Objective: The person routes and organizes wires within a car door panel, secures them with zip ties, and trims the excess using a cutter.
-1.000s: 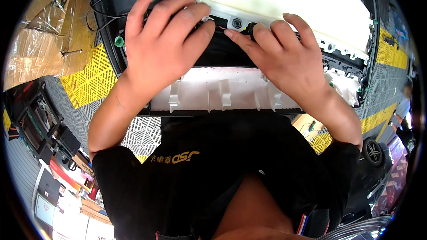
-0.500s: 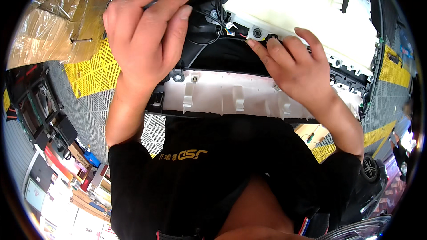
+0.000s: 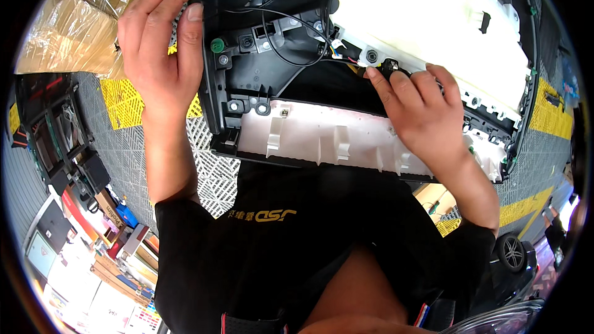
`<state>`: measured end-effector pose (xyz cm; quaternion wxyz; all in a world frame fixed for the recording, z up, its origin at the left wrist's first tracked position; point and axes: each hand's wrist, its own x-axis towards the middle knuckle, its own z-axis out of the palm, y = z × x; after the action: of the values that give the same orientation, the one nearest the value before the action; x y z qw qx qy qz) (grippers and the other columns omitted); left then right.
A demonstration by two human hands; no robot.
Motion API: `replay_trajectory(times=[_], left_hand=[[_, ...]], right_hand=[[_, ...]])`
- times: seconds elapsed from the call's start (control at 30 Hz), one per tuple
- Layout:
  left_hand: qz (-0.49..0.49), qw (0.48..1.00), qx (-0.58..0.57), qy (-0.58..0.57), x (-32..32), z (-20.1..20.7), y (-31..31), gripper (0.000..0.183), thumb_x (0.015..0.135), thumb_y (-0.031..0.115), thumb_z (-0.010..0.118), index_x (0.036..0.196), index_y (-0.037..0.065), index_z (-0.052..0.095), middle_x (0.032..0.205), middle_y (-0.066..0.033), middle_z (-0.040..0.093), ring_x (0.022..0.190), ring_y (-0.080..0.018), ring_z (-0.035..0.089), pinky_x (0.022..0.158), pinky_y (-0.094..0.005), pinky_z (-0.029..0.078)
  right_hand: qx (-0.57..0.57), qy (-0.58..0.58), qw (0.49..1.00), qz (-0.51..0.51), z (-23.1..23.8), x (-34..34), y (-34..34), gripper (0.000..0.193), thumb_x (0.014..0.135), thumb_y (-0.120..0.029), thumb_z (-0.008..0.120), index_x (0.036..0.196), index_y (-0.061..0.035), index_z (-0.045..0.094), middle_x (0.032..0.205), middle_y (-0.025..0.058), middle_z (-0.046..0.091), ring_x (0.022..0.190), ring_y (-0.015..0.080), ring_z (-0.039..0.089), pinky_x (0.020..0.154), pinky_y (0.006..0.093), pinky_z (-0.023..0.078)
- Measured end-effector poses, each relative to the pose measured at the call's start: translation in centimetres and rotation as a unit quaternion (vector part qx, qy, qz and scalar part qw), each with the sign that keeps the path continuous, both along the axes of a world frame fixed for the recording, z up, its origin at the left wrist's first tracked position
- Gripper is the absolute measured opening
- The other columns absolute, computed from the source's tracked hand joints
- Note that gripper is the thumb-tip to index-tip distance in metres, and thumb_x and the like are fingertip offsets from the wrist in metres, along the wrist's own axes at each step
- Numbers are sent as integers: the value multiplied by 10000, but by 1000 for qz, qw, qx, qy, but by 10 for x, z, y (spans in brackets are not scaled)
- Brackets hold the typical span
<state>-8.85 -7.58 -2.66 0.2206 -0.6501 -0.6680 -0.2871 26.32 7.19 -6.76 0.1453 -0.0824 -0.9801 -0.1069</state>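
Note:
A black car door trim panel [image 3: 260,74] lies inner side up in front of me, with a pale translucent liner [image 3: 427,31] over its right part. At the panel's left edge is my left hand [image 3: 162,49], thumb apart from its fingers and nothing in its grasp. Its fingertips touch or nearly touch that edge. My right hand [image 3: 421,105] lies over the middle, just below the liner. Its fingers are curled in on a thin wiring harness [image 3: 351,62], whose end they partly hide. Left of there, a loose black cable [image 3: 266,31] loops across the panel.
Cardboard wrapped in clear film [image 3: 68,37] is at the far left. A whitish strip [image 3: 303,130] with clips lines the panel's near side. Grey and yellow floor grating [image 3: 120,102] surrounds it. Dark shelving [image 3: 55,130] stands left; a car wheel [image 3: 512,252] shows at the right.
My left hand has moved left from above the panel to its left edge, uncovering brackets and a green clip. The panel sits further right in view. My right hand stays at the harness.

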Motion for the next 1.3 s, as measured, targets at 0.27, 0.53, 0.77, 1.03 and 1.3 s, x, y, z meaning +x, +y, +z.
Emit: replay_trajectory(times=[0.27,0.53,0.77,1.03,1.3], left_hand=[[-1,994,-104,17,13,22,18,274,1043,149,761,1309,100,807,1234,-117,794,1149,-297,741,998,-379,561],[6,944,-289,-159,20,26,62,556,959,327,813,1418,52,663,1075,-167,782,993,-402,770,846,-481,615],[67,882,-462,-69,43,62,78,336,1004,237,784,1283,58,731,1013,-135,788,947,-345,781,827,-426,609],[22,888,-402,-222,5,77,80,202,1017,168,760,1137,9,728,867,-117,785,854,-295,799,757,-401,606],[-51,954,-289,-66,-42,78,85,215,949,183,863,1025,9,761,832,-128,730,751,-276,713,699,-372,540]], right_hand=[[-50,48,998,13,15,-5,5,500,813,-78,782,1291,-211,848,1016,-28,633,870,154,624,1081,423,515],[-146,82,985,-41,35,3,31,424,841,-84,869,1259,-153,856,1022,2,705,889,192,672,1082,454,505],[-170,77,980,-67,23,3,43,396,873,-87,851,1265,-144,853,1042,20,733,904,206,688,1073,446,502],[-194,88,975,-60,23,3,46,373,870,-74,846,1239,-130,850,1036,23,735,913,232,689,1054,436,496],[-197,95,975,-51,18,4,48,359,869,-71,843,1223,-129,847,1040,19,744,915,244,691,1039,436,504]])
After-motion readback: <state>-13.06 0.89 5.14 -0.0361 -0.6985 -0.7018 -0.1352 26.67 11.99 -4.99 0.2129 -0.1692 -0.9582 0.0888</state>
